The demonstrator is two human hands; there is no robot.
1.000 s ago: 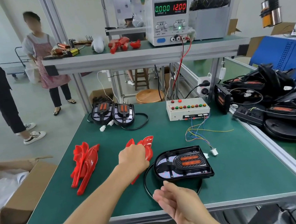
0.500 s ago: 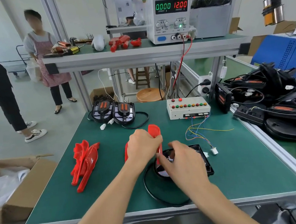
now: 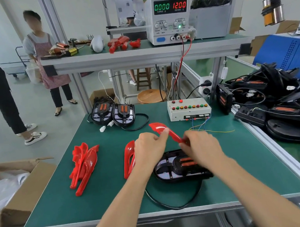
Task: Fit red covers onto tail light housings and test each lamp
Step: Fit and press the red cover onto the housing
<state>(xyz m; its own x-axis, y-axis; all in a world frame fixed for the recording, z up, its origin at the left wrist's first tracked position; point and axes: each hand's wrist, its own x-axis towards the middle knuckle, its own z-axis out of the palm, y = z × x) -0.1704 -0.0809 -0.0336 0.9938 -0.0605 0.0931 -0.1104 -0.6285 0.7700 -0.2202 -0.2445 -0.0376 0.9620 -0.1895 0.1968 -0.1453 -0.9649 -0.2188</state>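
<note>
A red cover hangs in the air above the green bench, held at both ends. My left hand pinches its upper part and my right hand grips its lower end. Directly below them lies a black tail light housing with two orange lamp strips, its black cable looping toward the front edge. Another red cover lies just left of my left hand. A pile of red covers sits further left.
Two more housings lie at the back left of the bench. A white test box with coloured buttons and loose wires stands at the back right. A power supply reads 12.00 on the shelf. Black housings are heaped at right. Two people stand at left.
My left hand lifted a red cover off the bench and turned it. My right hand came up from the front edge and took its other end above the housing.
</note>
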